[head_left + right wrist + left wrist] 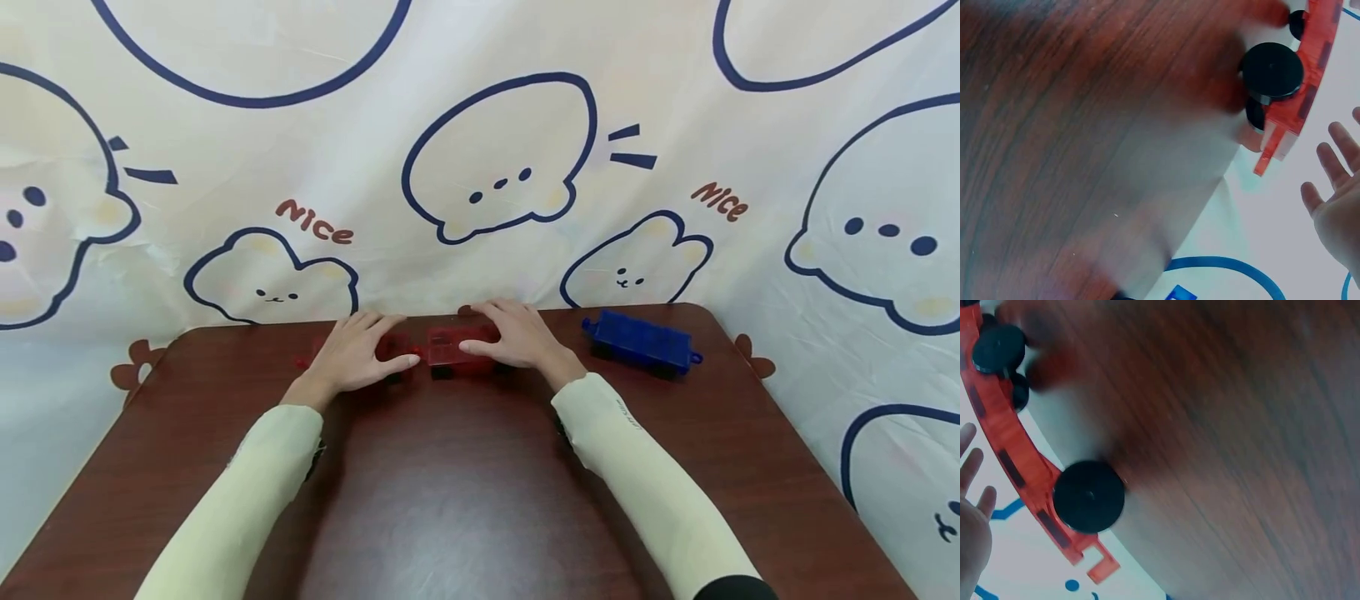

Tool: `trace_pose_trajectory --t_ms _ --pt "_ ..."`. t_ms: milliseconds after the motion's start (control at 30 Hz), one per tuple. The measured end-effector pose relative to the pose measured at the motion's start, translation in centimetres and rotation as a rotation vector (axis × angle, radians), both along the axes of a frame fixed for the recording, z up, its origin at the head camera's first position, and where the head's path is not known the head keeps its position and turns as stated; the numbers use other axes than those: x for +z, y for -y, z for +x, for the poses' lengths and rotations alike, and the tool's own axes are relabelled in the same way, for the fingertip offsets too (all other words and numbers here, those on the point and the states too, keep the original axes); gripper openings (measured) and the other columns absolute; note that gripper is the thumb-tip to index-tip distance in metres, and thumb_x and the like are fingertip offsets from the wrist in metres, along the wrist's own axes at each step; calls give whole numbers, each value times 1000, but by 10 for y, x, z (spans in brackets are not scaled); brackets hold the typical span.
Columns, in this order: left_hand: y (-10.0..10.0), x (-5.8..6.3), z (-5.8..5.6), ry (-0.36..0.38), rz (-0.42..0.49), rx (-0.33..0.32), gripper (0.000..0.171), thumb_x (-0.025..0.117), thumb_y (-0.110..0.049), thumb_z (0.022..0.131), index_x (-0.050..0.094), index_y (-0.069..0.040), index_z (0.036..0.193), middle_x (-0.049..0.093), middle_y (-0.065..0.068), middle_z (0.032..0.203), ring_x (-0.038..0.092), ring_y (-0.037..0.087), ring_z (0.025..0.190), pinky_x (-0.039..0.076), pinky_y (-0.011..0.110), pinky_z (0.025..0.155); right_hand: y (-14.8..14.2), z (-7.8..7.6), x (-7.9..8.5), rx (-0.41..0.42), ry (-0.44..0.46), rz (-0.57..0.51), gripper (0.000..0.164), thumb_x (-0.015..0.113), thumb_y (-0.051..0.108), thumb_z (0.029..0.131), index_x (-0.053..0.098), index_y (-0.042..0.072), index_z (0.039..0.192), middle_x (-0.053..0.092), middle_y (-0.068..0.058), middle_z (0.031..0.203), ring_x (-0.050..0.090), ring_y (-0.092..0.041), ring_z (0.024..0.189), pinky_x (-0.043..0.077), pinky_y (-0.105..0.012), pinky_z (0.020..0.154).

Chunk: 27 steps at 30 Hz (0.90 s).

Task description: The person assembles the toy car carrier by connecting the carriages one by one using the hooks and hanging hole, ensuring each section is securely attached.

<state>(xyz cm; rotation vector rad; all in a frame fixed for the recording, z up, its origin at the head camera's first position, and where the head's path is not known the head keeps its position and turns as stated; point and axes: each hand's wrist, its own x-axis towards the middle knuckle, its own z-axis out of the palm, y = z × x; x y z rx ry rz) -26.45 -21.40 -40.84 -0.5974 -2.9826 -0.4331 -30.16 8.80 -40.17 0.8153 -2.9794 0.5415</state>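
Observation:
Two translucent red toy train cars stand end to end at the table's back edge, their ends meeting near a small red coupling (417, 352). My left hand (352, 354) lies over the left red train car (395, 344), thumb extended along its front and fingers reaching past its top. Over the right red train car (444, 337) is my right hand (519, 335), fingers stretched toward the back and thumb across the car. Black wheels (1089, 496) and an end hook (1105, 567) show in the left wrist view. The right wrist view shows straight fingers (1333, 164) beside the red car.
A blue toy train car (643, 340) stands at the back right of the brown wooden table (450, 483), with hooks at both ends. Directly behind the table hangs a white cloth (480, 275) with blue cartoon outlines.

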Motion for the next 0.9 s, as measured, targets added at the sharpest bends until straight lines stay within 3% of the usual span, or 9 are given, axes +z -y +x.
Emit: trace_pose_trajectory --t_ms 533,900 --pt "-33 7 6 -54 -59 -50 85 51 -76 89 48 -18 151 50 14 146 40 36 136 24 59 115 -35 9 11 -71 -34 -14 83 53 74 90 49 18 150 49 -8 151 42 -29 138 29 -59 114" --pt "-52 9 5 -62 -25 -62 83 52 -74 89 48 -20 152 50 12 146 39 35 138 24 59 115 -66 16 24 -124 -57 -32 79 57 67 93 48 15 151 46 -11 154 40 -33 141 27 -61 114"
